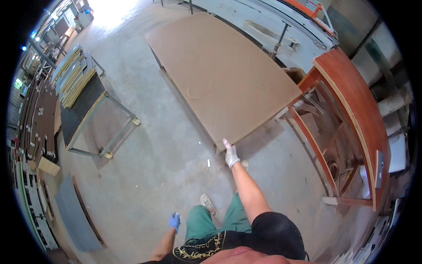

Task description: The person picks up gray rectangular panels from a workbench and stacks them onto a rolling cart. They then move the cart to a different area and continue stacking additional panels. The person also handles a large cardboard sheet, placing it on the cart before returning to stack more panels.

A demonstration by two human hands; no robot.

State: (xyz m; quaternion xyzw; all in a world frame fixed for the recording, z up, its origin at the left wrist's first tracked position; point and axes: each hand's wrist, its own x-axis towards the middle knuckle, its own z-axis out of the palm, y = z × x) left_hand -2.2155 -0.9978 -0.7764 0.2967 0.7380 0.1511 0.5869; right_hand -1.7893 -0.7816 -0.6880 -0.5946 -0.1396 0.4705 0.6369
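Note:
A long table with a flat brown top (228, 75) stretches away in front of me. Its near corner is in the grip of my right hand (231, 157), which wears a pale glove. The thumb lies over the top; the other fingers are mostly hidden at the edge. A loose ring of thin cord or a scuffed line (199, 92) shows on the brown surface. My left hand (174, 221), in a blue glove, hangs low beside my left leg, apart from everything. Its fingers look curled, and I see nothing in them.
On the left stands a wheeled metal-frame cart (83, 119) carrying stacked boards (77, 79). A grey panel (77, 215) lies low at the left. To the right is a red-brown wooden bench (358, 114) with an open frame. A long pale machine (263, 26) runs behind the table.

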